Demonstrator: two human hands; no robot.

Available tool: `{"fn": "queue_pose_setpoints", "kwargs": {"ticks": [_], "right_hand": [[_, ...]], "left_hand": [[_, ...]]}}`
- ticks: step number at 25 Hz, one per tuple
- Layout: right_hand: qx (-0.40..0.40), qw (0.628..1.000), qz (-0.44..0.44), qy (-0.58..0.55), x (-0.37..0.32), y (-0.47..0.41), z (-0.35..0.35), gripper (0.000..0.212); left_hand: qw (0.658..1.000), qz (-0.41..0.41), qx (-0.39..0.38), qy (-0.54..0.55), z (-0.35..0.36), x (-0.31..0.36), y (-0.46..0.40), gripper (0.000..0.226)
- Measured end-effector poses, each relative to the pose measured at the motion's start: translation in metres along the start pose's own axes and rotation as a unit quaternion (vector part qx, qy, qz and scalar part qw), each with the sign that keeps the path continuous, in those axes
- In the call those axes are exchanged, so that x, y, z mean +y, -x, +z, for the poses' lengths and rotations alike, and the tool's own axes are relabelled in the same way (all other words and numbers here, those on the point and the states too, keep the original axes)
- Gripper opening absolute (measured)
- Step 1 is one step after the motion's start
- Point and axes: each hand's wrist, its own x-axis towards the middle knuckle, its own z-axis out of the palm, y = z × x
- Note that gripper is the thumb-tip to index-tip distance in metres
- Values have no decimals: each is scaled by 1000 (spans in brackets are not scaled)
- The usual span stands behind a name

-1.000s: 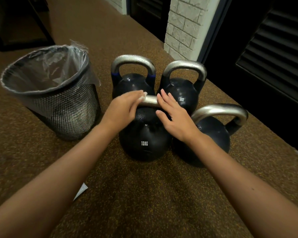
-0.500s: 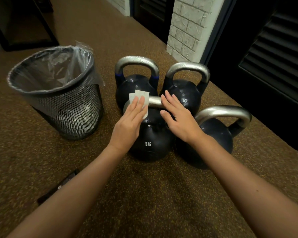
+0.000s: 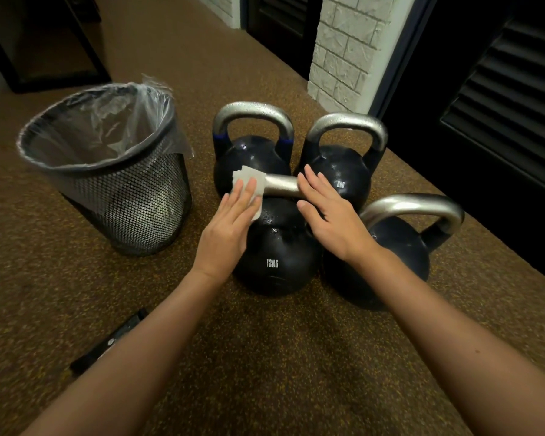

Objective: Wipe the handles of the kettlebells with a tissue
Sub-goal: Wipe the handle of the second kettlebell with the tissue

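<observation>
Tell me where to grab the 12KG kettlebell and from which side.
Grip the bare middle of the 12KG kettlebell's handle, coming from above. The bar lies level over the ball; the left hand presses the tissue on its left end, the right hand rests on its right end.

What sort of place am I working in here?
Most likely a gym or workout room: four kettlebells, one marked 12KG, stand on speckled rubber-type flooring, with a lined mesh bin beside them.
</observation>
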Motion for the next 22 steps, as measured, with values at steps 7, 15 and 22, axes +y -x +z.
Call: {"fn": "queue_pose_setpoints", "kwargs": {"ticks": [7, 15, 22], "right_hand": [[13, 1000, -4, -5, 0, 0, 3, 50], [8, 1000, 2, -14, 0, 0, -1, 48], [8, 1000, 9, -5, -4, 0, -1, 48]], "left_hand": [[1000, -7, 0, 3, 5, 8, -4, 39], [988, -85, 9, 130, -16, 2, -19, 37], [982, -80, -13, 168, -26, 11, -52, 32]]}}
